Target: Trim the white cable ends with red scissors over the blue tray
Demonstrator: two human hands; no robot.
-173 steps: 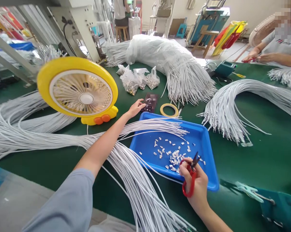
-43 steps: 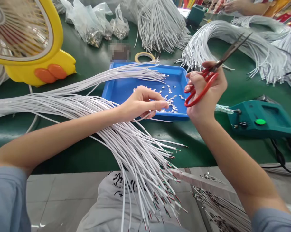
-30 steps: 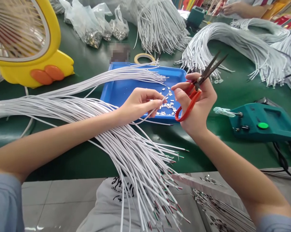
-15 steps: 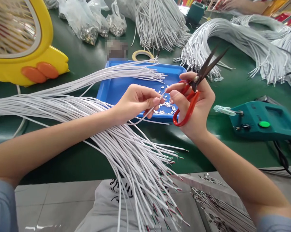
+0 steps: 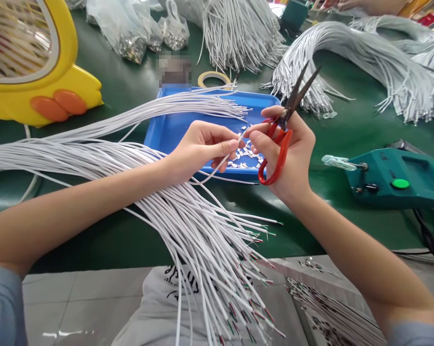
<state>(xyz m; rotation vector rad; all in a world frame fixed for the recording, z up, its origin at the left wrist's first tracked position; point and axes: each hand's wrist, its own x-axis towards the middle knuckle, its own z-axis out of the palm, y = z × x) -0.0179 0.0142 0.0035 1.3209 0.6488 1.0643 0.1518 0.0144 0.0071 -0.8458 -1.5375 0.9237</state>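
My left hand (image 5: 208, 146) pinches a single white cable (image 5: 222, 163) near its end, above the blue tray (image 5: 157, 137). Red-handled scissors (image 5: 282, 149) hang on the fingers of my right hand (image 5: 292, 158), their dark blades slightly apart and pointing up and away. The thumb and forefinger of that hand meet at the cable's tip; the tip itself is mostly hidden. Under my left forearm lies a thick bundle of white cables (image 5: 188, 216), with red, green and dark wire ends toward me. A smaller bundle (image 5: 188, 105) reaches over the tray, where white scraps (image 5: 244, 156) lie.
A yellow fan (image 5: 69, 62) stands at the left. Behind the tray are a tape roll (image 5: 214, 79), plastic bags of metal parts (image 5: 130, 41) and more cable bundles (image 5: 238, 38). A green machine (image 5: 397, 178) with a bright green button sits at the right.
My right hand has shifted slightly left toward my left hand, and the scissors have tilted a little with it. Both hands stay at the cable's end. The view has moved slightly.
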